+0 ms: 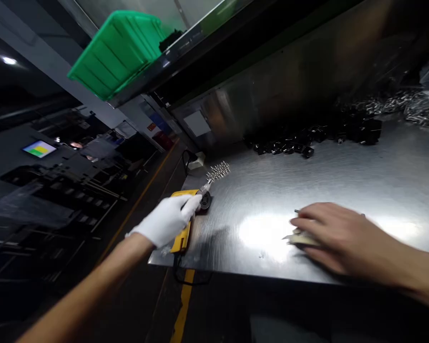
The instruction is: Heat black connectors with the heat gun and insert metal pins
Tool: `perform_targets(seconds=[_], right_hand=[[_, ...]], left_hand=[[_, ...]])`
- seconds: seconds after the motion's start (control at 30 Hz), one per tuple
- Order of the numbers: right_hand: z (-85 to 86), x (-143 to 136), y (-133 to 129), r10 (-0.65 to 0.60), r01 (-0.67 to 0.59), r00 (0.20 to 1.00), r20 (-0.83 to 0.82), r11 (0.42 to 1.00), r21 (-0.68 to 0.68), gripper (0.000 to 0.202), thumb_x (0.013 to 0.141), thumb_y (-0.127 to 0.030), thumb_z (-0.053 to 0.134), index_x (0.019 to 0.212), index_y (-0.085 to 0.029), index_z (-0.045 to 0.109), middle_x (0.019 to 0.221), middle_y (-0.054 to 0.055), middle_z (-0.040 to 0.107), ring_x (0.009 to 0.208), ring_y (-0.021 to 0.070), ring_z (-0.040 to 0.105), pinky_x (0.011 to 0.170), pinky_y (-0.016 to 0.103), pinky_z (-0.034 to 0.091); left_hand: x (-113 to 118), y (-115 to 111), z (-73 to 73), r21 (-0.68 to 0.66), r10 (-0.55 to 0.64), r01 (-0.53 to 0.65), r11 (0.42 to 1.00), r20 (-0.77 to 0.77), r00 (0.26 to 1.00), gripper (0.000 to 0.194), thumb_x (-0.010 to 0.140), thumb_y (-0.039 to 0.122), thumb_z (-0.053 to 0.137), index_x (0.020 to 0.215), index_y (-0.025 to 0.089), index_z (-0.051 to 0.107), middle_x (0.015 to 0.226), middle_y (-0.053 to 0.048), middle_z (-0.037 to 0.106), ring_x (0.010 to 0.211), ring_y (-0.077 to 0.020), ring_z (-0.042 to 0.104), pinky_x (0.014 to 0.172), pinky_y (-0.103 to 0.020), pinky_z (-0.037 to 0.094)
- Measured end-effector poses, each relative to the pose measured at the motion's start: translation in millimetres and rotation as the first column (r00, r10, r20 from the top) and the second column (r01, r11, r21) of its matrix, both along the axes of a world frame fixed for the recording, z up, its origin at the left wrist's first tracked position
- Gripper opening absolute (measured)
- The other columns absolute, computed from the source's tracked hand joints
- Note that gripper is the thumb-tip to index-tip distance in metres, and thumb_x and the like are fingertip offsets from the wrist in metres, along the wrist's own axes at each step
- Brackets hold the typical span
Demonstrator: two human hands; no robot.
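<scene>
My left hand [169, 216], in a white glove, reaches to the left end of the metal table. Its thumb and fingers are closed at a yellow device [181, 240] with a black round wheel [206, 200]. A shiny pale piece [205, 187] shows at the fingertips; its kind is unclear. Just past it lies a cluster of small silver metal pins [219, 170]. My right hand [338, 236], bare, curls low over the table around a pale beige object [300, 238] with a pointed end, mostly hidden by the fingers. A thin dark tip pokes out by the index finger.
Black parts [289, 143] lie in a row along the back of the table [264, 190]. Heaped silver pieces and clear plastic bags [427, 107] sit at the back right. A green bin [119, 52] stands on the shelf overhead. A black cable [193, 283] hangs at the front edge.
</scene>
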State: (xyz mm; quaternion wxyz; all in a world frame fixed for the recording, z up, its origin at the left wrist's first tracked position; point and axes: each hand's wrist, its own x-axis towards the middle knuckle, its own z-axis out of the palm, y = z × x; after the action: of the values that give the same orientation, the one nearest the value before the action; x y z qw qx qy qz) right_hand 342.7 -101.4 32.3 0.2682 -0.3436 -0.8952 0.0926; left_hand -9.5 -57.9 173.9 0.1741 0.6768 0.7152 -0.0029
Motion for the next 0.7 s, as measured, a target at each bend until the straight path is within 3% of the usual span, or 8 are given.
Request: perform_targets(seconds=[0.03,0.1,0.17,0.2,0.4,0.7], right_hand=[[-0.3,-26,10,0.077,-0.077,0.996,0.04,0.997,-0.006,0.015,0.092,-0.024,0.061,0.102,-0.015,0.066,0.1,0.012,0.065,0.094,0.0271,0.061,0.083,0.044,0.052],[-2.6,-69,26,0.203,-0.205,0.975,0.086,0.979,0.019,0.018,0.097,-0.024,0.053,0.104,-0.013,0.065,0.1,0.011,0.064,0.093,0.0253,0.059,0.087,0.045,0.05],[-6.2,-93,37,0.273,-0.276,0.959,0.082,0.961,0.031,0.02,0.097,-0.028,0.054,0.105,-0.013,0.065,0.098,0.01,0.064,0.092,0.0241,0.057,0.087,0.043,0.049],[-8.3,-98,40,0.286,-0.289,0.956,0.069,0.957,0.031,0.02,0.096,-0.03,0.055,0.105,-0.014,0.064,0.098,0.01,0.064,0.092,0.0241,0.057,0.087,0.043,0.049],[-14.2,-90,44,0.332,-0.331,0.943,0.02,0.943,-0.035,0.022,0.098,-0.032,0.052,0.103,-0.015,0.064,0.096,0.008,0.062,0.089,0.0233,0.054,0.085,0.042,0.048],[-16.6,-91,47,0.328,-0.329,0.944,-0.023,0.939,-0.097,0.021,0.098,-0.031,0.051,0.104,-0.015,0.064,0.097,0.007,0.061,0.091,0.0233,0.053,0.088,0.043,0.048]], left_hand=[[-2,20,8.3,0.068,-0.085,0.105,0.992,-0.252,0.964,0.059,0.095,0.067,0.036,0.092,0.018,0.068,0.078,-0.008,0.07,0.069,-0.024,0.066,0.065,-0.034,0.049],[-3,56,15.1,0.02,-0.194,0.263,0.964,-0.623,0.758,0.06,0.098,0.062,0.031,0.094,0.018,0.071,0.085,-0.013,0.073,0.077,-0.0288,0.069,0.07,-0.037,0.048],[-1,85,11.2,-0.092,-0.285,0.341,0.936,-0.767,0.575,0.058,0.098,0.058,0.032,0.095,0.016,0.072,0.09,-0.017,0.075,0.082,-0.0305,0.071,0.074,-0.037,0.048],[-1,96,6.6,-0.133,-0.318,0.358,0.924,-0.788,0.527,0.056,0.098,0.057,0.035,0.096,0.015,0.073,0.092,-0.018,0.075,0.084,-0.031,0.072,0.076,-0.038,0.047],[1,131,-22.3,-0.241,-0.411,0.394,0.887,-0.802,0.434,0.049,0.097,0.048,0.043,0.099,0.01,0.073,0.097,-0.023,0.074,0.093,-0.0375,0.071,0.083,-0.044,0.044],[-3,145,-36.3,-0.254,-0.404,0.393,0.884,-0.837,0.37,0.046,0.098,0.045,0.044,0.099,0.008,0.071,0.097,-0.023,0.073,0.093,-0.0372,0.069,0.083,-0.043,0.04]])
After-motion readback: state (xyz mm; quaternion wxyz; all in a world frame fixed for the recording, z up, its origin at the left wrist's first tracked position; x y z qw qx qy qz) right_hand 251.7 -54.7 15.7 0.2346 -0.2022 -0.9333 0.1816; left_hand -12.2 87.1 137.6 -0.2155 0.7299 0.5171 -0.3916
